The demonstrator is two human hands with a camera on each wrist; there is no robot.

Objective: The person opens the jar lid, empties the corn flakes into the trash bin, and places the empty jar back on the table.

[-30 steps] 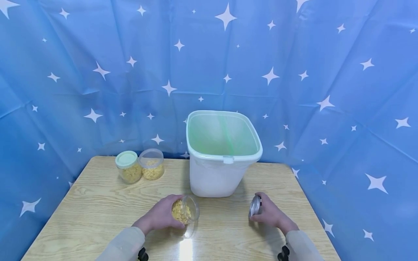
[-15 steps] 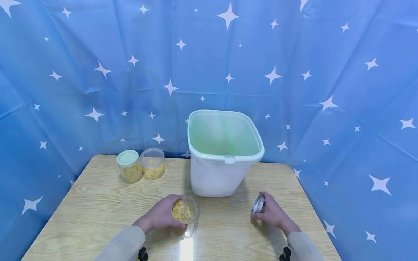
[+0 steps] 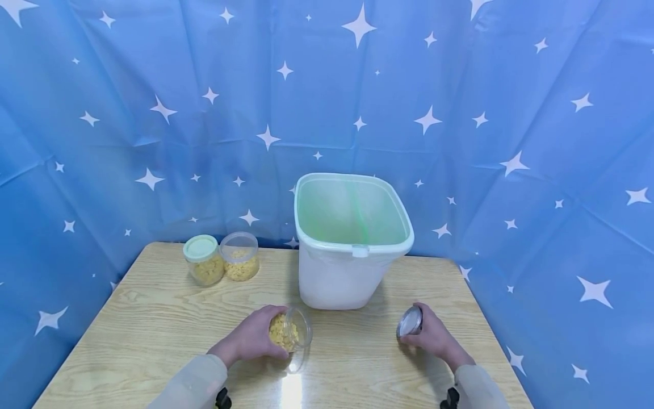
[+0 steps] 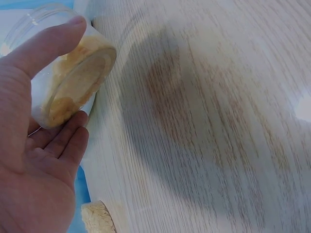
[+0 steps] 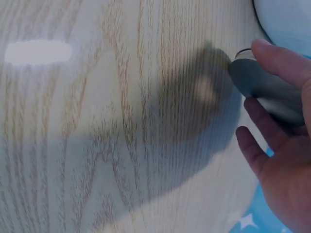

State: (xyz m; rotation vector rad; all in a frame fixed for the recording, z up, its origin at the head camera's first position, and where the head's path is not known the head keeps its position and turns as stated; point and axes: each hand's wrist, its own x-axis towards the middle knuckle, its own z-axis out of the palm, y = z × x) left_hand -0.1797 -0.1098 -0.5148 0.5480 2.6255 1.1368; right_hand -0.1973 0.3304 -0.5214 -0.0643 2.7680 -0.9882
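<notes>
The left hand (image 3: 250,336) is wrapped round a clear jar (image 3: 292,329), thumb on one side and fingers on the other, at the near middle of the scene. The jar is tilted, its uncovered mouth facing right, with yellow pieces (image 3: 281,334) inside; it seems held just above the tabletop (image 3: 352,363). To the right, the right hand (image 3: 431,335) pinches a silver lid (image 3: 409,322), well apart from the jar and with its inner side turned left.

The step in hand looks like handling an opened jar and its lid separately. Whatever the next move, it calls for a steady left grip and a controlled tilt, since more tipping could spill the pieces. Refitting the lid would first need the two rims lined up. The bin (image 3: 332,284) stands open beyond, between the hands.
</notes>
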